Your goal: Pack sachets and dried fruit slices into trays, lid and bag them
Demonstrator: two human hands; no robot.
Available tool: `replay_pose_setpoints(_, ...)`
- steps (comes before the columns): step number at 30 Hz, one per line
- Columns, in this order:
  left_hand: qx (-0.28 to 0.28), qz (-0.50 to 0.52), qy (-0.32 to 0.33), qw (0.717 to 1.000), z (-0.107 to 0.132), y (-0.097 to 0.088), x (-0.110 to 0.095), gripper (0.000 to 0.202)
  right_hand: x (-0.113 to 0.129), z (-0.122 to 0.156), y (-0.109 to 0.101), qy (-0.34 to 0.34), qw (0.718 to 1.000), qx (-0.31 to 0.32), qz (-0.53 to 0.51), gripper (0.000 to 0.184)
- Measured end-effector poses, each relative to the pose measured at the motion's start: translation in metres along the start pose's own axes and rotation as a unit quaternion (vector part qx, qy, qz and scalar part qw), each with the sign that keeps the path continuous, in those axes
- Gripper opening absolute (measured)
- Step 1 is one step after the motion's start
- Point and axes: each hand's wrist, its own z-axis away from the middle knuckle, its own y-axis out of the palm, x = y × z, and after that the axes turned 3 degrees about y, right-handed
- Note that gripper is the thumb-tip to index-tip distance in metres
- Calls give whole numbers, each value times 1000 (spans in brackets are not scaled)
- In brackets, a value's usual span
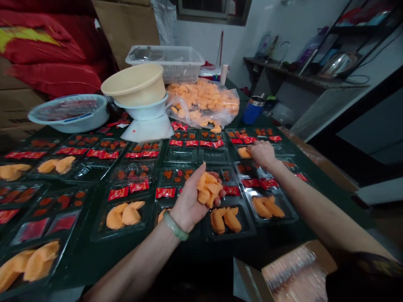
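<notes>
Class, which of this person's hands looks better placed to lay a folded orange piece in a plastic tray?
Probably the right hand: it is over a rectangular, dark-looking plastic tray, with a folded orange piece at its fingertips. The left hand is taken up cupping several folded orange pieces.
</notes>
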Motion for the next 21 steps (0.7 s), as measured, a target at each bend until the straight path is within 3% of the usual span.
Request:
replay_pose_setpoints(2,3,2,-5,1000,0,-1,-1,42,9,6,-9,0,1000,-9,-6,27)
replay_pose_setpoints(5,-16,-4,-5,1000,-3,0,0,50,40,33,-40,-25,995,-41,-82,30)
replay_pose_setpoints(8,-32,-18,-4,999,-6,5,7,56,80,75,-78,-130,929,-81,-336,43)
replay_pose_setpoints(9,-33,-23,1,999,-7,7,10,56,92,87,-88,-158,917,-90,-355,44)
replay_pose_setpoints(12,-34,-31,19,999,-7,13,19,54,111,112,-105,-184,927,-80,-316,26)
replay_pose_setpoints(14,-26,-44,-10,999,-7,14,22,55,109,119,-109,-182,926,-69,-324,18)
replay_pose_setpoints(17,-9,-58,-86,995,-7,14,24,51,83,121,-109,-156,890,-94,-419,17)
replay_pose_setpoints(19,-12,-44,-104,993,-8,14,23,38,52,114,-100,-88,877,-130,-455,16)
replay_pose_setpoints(21,-17,-25,-90,996,-7,14,22,21,12,97,-80,24,892,-163,-421,18)
